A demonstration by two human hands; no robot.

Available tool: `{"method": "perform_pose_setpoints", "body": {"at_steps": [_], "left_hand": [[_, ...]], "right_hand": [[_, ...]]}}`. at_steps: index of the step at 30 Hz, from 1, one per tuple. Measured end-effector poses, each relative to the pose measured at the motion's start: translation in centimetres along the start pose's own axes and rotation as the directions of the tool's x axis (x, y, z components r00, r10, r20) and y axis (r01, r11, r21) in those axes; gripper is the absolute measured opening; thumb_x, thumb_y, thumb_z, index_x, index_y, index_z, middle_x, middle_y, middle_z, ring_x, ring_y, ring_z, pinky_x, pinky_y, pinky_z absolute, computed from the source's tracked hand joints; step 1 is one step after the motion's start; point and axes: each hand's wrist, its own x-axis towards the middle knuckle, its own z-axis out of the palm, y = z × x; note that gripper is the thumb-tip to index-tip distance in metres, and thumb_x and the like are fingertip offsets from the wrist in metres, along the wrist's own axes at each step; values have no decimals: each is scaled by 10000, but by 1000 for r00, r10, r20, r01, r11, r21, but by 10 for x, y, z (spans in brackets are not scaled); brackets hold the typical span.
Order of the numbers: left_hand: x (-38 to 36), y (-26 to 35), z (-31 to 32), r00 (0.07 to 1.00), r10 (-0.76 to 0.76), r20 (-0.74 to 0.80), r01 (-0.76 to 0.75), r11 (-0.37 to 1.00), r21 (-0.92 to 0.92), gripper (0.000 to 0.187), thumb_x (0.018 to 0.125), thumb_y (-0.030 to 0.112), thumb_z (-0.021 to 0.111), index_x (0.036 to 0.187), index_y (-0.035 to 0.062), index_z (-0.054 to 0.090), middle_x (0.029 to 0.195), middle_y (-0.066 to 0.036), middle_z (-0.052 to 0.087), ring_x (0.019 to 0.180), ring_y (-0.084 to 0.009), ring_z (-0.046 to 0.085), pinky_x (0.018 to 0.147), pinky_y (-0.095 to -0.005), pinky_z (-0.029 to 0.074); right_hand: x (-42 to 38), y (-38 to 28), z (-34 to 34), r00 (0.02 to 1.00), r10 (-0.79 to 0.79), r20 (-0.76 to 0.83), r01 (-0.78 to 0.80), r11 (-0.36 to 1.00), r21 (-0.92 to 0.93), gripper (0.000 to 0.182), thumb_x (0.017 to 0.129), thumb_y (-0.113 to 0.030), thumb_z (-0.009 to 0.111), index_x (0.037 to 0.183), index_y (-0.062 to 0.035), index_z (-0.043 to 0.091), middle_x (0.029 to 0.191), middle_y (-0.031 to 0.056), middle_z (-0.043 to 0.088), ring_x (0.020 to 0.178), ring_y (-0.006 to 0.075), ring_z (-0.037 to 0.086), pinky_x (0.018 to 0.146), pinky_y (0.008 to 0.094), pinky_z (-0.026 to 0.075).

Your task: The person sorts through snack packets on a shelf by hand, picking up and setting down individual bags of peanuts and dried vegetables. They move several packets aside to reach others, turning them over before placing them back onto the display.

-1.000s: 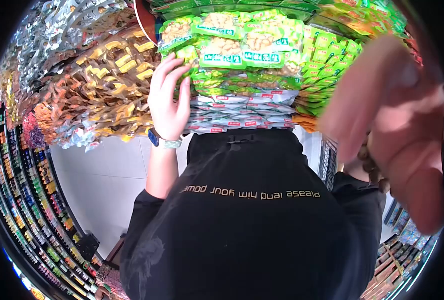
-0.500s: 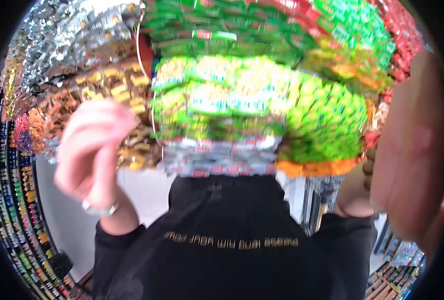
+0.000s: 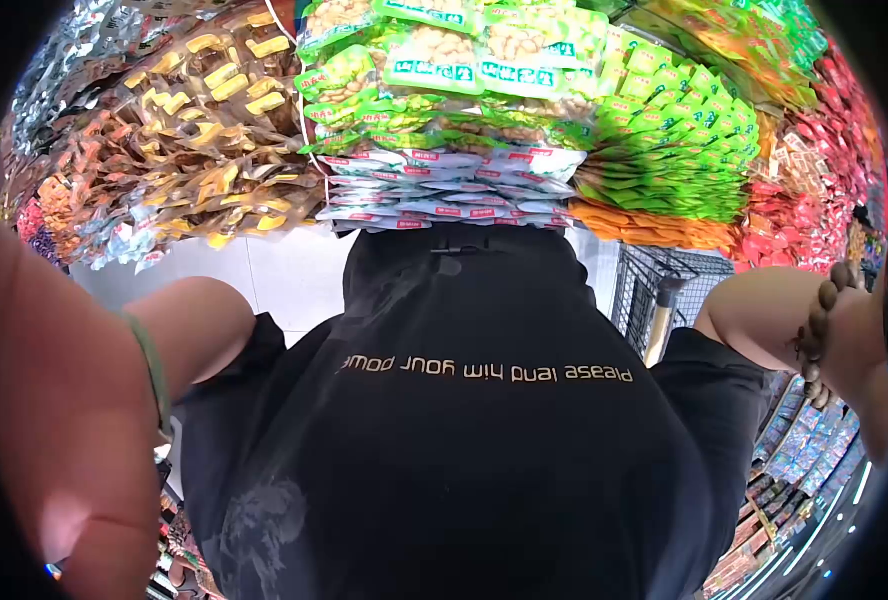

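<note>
My left hand (image 3: 74, 400) looms large and close to the camera at the left edge, with a green band (image 3: 149, 365) around the wrist. Its fingers run out of view, so I cannot see whether it holds anything. At the right edge only the base of my right hand (image 3: 874, 410) shows, beyond a bracelet of brown beads (image 3: 816, 335). That hand's fingers are hidden as well. Both arms are bent upward beside my black shirt (image 3: 464, 450). Neither hand visibly touches the packaged snacks in front.
Ahead lie piles of green nut packets (image 3: 434, 60), smaller green packets (image 3: 674, 130), brown-and-yellow packets (image 3: 224, 90), white packets (image 3: 454, 185), orange packets (image 3: 654, 225) and red packets (image 3: 794, 220). A dark wire cart (image 3: 634, 285) stands below them on the right. Pale floor (image 3: 294, 285) shows beneath.
My left hand has risen from in front of the brown-and-yellow packets to close beside the camera. My right hand has moved mostly out of view at the right. The view has tilted down.
</note>
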Motion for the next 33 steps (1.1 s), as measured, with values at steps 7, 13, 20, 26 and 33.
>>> {"method": "perform_pose_setpoints", "body": {"at_steps": [7,13,20,26,33], "left_hand": [[4,4,2,999,35,22,-36,999,20,145,1013,211,611,1120,116,637,1120,-88,644,1006,-261,581,823,-418,475],[1,0,-4,996,72,51,-75,996,53,157,1018,221,602,1126,112,632,1131,-91,642,1024,-267,576,842,-427,470],[2,8,-9,985,134,112,-146,984,100,171,1022,233,592,1133,107,626,1145,-94,640,1046,-273,570,864,-438,465],[19,8,-15,968,149,203,-171,981,91,184,1027,243,583,1139,103,621,1156,-97,638,1065,-279,565,882,-447,460],[25,11,-20,951,151,270,-181,980,89,199,1031,255,573,1147,98,614,1169,-100,636,1086,-286,559,904,-458,454]], "right_hand": [[3,-4,2,1000,-7,24,7,1000,-19,711,882,-370,803,1439,-28,523,1050,187,677,897,257,693,807,349,552],[-3,2,1,1000,-24,20,25,999,-31,673,899,-369,783,1424,-30,533,1065,180,677,918,253,687,822,351,549],[-9,-2,-6,997,-77,31,78,995,-57,629,918,-368,759,1406,-33,545,1082,171,677,942,250,680,839,354,546],[6,-3,6,992,-118,41,123,982,-142,593,935,-368,738,1390,-35,555,1096,164,677,963,246,675,854,356,543],[29,-1,18,980,-181,84,195,958,-209,552,954,-367,715,1372,-38,567,1113,156,677,987,243,668,871,358,540]]}}
